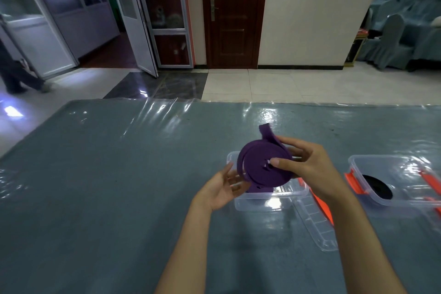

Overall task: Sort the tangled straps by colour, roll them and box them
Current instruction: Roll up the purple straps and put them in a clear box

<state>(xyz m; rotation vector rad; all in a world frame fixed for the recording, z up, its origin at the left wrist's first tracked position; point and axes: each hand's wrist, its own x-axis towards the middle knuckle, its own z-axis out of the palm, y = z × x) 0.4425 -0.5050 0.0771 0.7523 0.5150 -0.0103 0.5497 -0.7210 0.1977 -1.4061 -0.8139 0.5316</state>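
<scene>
A purple strap (259, 164) wound into a flat roll hangs just above a clear plastic box (267, 199) on the table. My right hand (307, 169) grips the roll from the right, thumb pressed on its face and fingers behind it. One loose end of the strap sticks up at the top. My left hand (222, 188) is at the roll's lower left edge, palm up with relaxed fingers touching the outer loop. A second clear box (401, 198) to the right holds a black rolled strap (377, 187).
A clear lid with an orange clip (317, 219) lies between the two boxes. The right box has orange latches (353, 181). The table wears a grey-blue cloth under clear plastic sheet (107, 174). Beyond its far edge lie tiled floor, doors and covered chairs.
</scene>
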